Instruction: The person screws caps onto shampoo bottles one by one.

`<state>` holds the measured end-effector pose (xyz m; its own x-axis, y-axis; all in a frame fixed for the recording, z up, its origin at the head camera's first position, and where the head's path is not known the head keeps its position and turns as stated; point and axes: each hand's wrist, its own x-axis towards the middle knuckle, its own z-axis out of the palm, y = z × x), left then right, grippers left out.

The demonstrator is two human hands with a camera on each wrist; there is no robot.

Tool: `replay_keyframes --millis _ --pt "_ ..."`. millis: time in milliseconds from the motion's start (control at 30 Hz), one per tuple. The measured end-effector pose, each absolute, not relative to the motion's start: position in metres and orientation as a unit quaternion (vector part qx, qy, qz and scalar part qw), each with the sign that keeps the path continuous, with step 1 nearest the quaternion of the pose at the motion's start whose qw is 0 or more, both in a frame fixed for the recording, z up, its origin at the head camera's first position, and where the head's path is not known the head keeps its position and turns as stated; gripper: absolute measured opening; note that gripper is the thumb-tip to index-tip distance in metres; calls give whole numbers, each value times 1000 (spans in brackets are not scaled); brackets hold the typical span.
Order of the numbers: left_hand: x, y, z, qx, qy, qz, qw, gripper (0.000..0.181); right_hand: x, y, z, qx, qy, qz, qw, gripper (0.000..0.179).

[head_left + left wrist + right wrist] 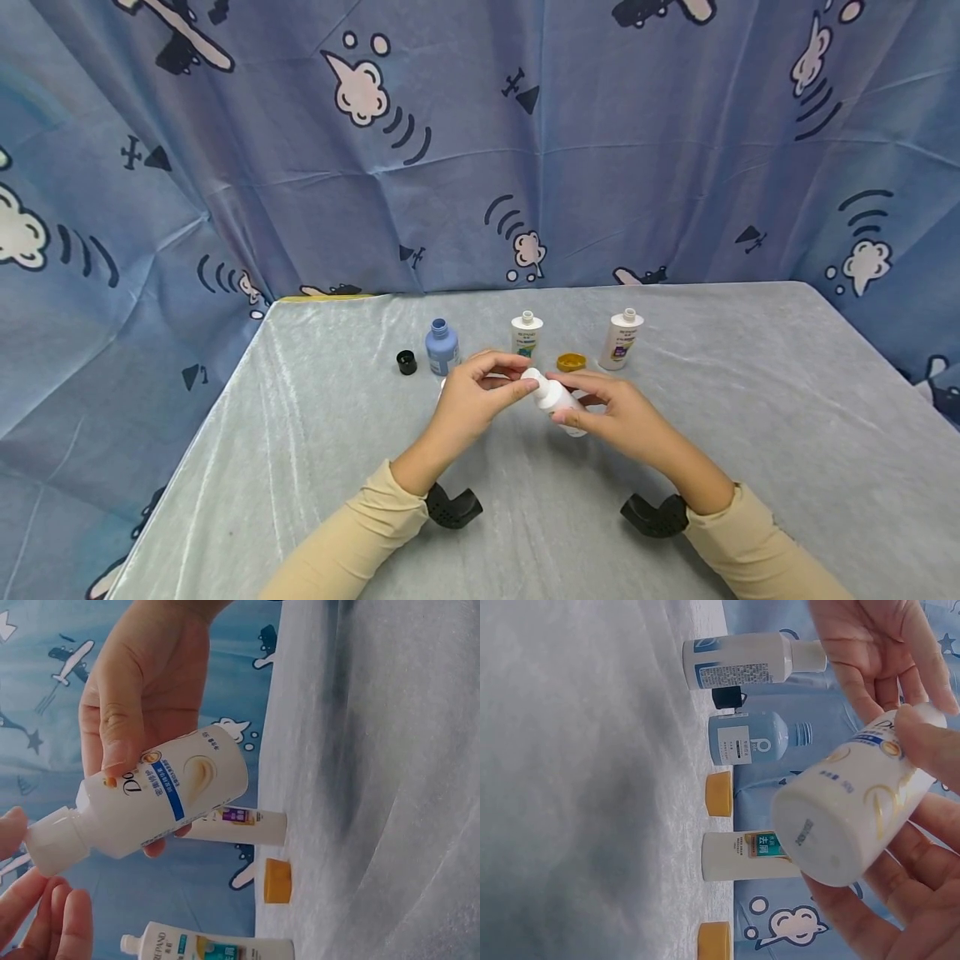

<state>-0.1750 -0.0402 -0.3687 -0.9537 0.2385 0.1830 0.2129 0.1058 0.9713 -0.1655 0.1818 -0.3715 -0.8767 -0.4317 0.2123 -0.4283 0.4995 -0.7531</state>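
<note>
A white Dove bottle (561, 402) is held tilted above the table, its white cap (56, 841) towards the left. My right hand (611, 412) grips the bottle's body, thumb on one side and fingers on the other. With thumb and fingertips, my left hand (480, 392) pinches the cap, which sits on the bottle's neck. The right wrist view shows the bottle's base facing the camera. Behind the hands stand an uncapped blue bottle (442, 350) and two uncapped white bottles, one in the middle (527, 335) and one at the right (621, 340).
A black cap (406, 362) lies left of the blue bottle. One yellow cap (571, 362) lies between the two uncapped white bottles; another yellow cap (718, 793) shows in the right wrist view. A capped white bottle (742, 660) stands near the left hand, mostly hidden in the head view.
</note>
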Motion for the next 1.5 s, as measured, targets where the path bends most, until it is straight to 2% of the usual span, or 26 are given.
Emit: replay_keyframes --millis 633,767,1100,1500 --pt "-176 -41 -369 192 728 656 45 33 -169 182 -375 -240 868 -435 8 48" --pt "-175 -41 -367 168 721 670 52 37 -170 182 -376 -237 869 -434 6 49" --pt "-177 -40 -368 149 745 650 23 21 -167 182 -372 -241 868 -434 7 47" --pt "-175 -44 -369 212 726 654 30 24 -166 182 -373 -248 861 -444 11 46"
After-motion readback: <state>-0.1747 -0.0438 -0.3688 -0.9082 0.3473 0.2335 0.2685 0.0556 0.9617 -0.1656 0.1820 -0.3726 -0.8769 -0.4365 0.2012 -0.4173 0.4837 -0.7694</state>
